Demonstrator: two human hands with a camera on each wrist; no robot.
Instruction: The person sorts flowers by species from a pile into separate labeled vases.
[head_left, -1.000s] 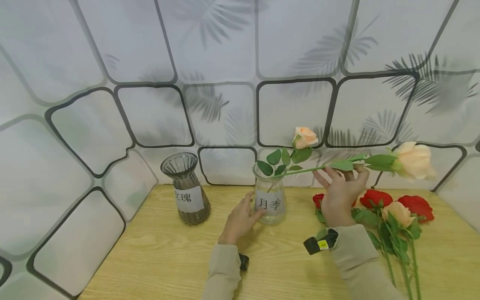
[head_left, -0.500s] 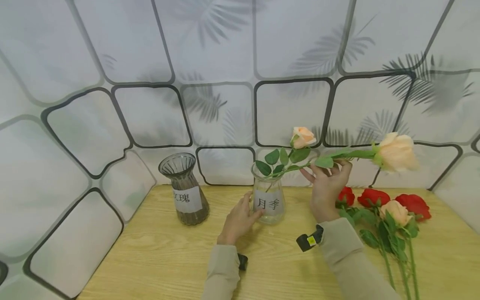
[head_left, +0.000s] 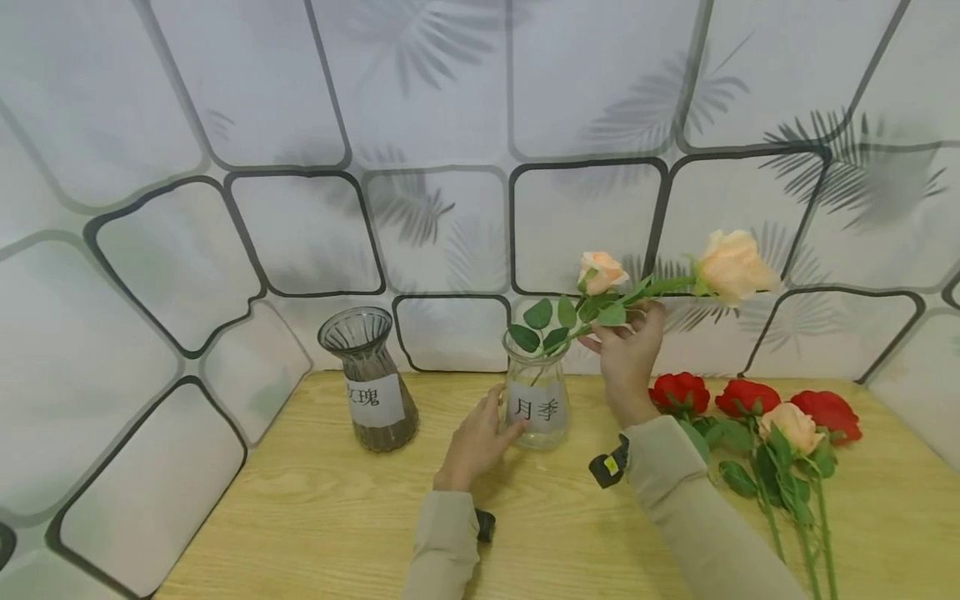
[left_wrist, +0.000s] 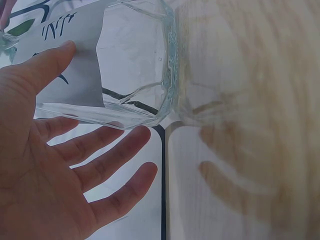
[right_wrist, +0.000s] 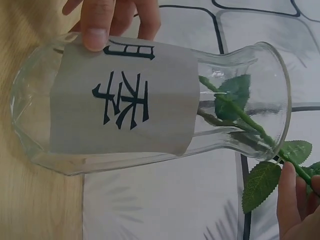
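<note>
A clear glass vase (head_left: pixel 555 433) with a white paper label stands upright on the table. My left hand (head_left: pixel 476 442) holds its left side, thumb (left_wrist: pixel 50 62) on the label and fingers around the far side. My right hand (head_left: pixel 632 354) pinches the green stem of a peach rose (head_left: pixel 735 267), which slants with its bloom up to the right. In the right wrist view that stem (right_wrist: pixel 250 122) passes through the vase mouth into the neck. A smaller peach rose (head_left: pixel 602 273) leans out of the same vase.
A grey ribbed glass vase (head_left: pixel 382 435), also labelled, stands to the left. At right lie several cut flowers, among them a red rose (head_left: pixel 748 397) and a peach rose (head_left: pixel 791 427), stems toward the front. A patterned wall (head_left: pixel 442 225) rises behind the wooden table (head_left: pixel 315 517).
My right hand has moved left toward the vase with the peach rose, whose bloom has swung left and up as its stem enters the mouth. The left hand stays on the vase.
</note>
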